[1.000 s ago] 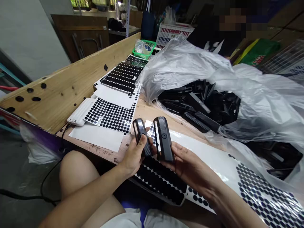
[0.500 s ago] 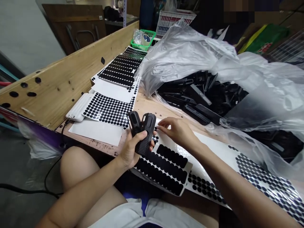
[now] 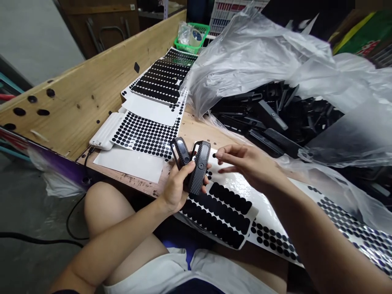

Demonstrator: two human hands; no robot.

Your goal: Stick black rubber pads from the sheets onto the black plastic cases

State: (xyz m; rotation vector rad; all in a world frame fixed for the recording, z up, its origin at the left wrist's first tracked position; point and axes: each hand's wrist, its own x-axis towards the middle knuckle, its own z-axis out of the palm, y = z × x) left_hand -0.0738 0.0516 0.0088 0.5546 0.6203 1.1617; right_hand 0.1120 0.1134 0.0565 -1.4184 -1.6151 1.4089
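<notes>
Two black textured plastic parts [image 3: 199, 171] are fanned out in my left hand [image 3: 176, 185], whose thumb presses across them. Just to their right, my right hand [image 3: 245, 161] pinches a small black round sticker [image 3: 214, 155] between thumb and forefinger. Below both hands lies a sheet of large black dots [image 3: 228, 214] in rows. Under it, a long white sheet with small black dots [image 3: 272, 239] runs to the right.
Clear plastic bags [image 3: 245, 53] surround a heap of black parts [image 3: 269, 118] at right. More dot sheets [image 3: 143, 132], a white power bank [image 3: 107, 130] and a green basket [image 3: 191, 48] stand along the wooden side board [image 3: 76, 87].
The view has shifted slightly. The black parts have turned in my left hand, showing their faces with round marks. My right hand has moved a little right, and the dot at its fingertips now shows clearly.
</notes>
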